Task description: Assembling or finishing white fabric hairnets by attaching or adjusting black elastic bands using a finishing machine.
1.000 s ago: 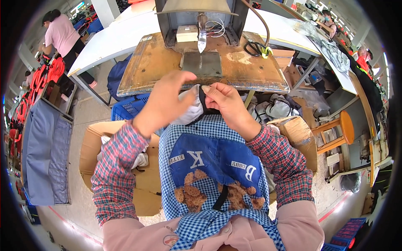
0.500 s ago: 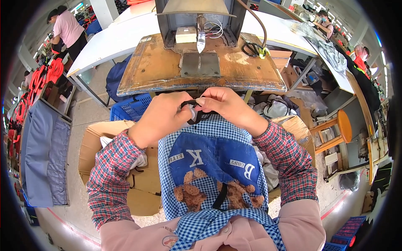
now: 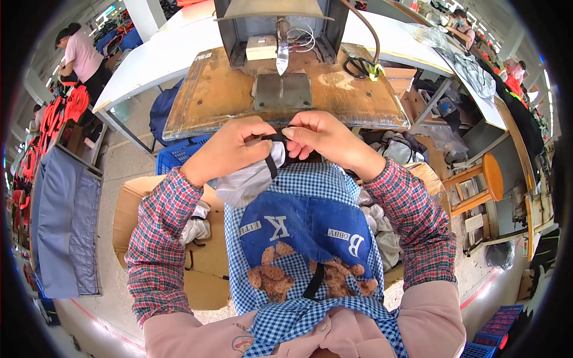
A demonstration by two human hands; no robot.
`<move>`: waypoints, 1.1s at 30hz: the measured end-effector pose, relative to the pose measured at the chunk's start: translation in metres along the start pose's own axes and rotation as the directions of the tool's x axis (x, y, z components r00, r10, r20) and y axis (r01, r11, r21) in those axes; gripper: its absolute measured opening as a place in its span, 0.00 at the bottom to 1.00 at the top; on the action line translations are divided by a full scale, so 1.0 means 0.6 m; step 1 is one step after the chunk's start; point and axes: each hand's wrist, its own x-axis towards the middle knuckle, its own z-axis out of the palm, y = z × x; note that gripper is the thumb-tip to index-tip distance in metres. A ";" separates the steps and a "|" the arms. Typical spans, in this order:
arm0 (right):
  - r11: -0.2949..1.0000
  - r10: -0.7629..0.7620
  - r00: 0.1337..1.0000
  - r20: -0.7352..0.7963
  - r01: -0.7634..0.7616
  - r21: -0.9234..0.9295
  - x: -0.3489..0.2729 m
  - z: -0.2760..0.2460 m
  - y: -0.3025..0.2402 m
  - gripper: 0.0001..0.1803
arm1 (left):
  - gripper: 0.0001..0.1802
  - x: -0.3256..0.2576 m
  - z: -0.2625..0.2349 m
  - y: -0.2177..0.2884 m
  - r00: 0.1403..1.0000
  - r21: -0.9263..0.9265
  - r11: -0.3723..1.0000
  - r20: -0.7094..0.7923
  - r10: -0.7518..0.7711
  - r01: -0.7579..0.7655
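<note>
Over on the far left a person in a pink top (image 3: 80,53) is bending beside a rack of red garments (image 3: 65,107), and below that a grey-blue cloth (image 3: 59,227) is hanging over a frame. Moving in, an open cardboard box (image 3: 137,203) is sitting on the floor with pale pieces lying in it, and a blue plastic crate (image 3: 179,156) is showing just behind it under the desk edge. Now the left hand (image 3: 230,149) is coming in, its fingers (image 3: 262,132) curling shut and pinching a narrow black strap (image 3: 276,138) while a bundle of white fabric (image 3: 250,179) is bunching up under the palm. Right at centre, the strap is hanging between the two hands just at the near edge of the worn wooden desk (image 3: 209,101), in front of the grey metal plate (image 3: 283,90) and the machine (image 3: 280,24) standing over it. The right hand (image 3: 325,137) is meeting the left, its fingers (image 3: 293,131) closing tight on the same strap, fingertips of both hands nearly touching. Below them a blue checked apron (image 3: 304,221) with a teddy-bear picture is spreading over the lap. Further right, black scissors (image 3: 358,64) are lying on the desk, bagged fabric (image 3: 394,146) is piling up beneath, and a round wooden stool (image 3: 483,179) is standing well off to the side.
</note>
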 end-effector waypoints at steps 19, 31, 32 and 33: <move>0.887 0.039 0.970 -0.241 0.077 0.455 0.127 -0.051 0.035 0.09 | 0.18 0.122 -0.056 -0.049 0.939 -0.128 0.956 -0.195 -0.284 0.263; 0.862 0.067 0.966 -0.248 0.069 0.502 0.149 -0.065 0.037 0.08 | 0.16 0.136 -0.049 -0.050 0.915 -0.233 0.948 -0.290 -0.281 0.218; 0.862 0.068 0.967 -0.247 0.068 0.502 0.150 -0.065 0.037 0.08 | 0.16 0.136 -0.047 -0.049 0.911 -0.253 0.945 -0.303 -0.280 0.207; 0.863 0.070 0.965 -0.254 0.069 0.500 0.151 -0.065 0.037 0.07 | 0.15 0.136 -0.046 -0.048 0.907 -0.274 0.942 -0.315 -0.279 0.194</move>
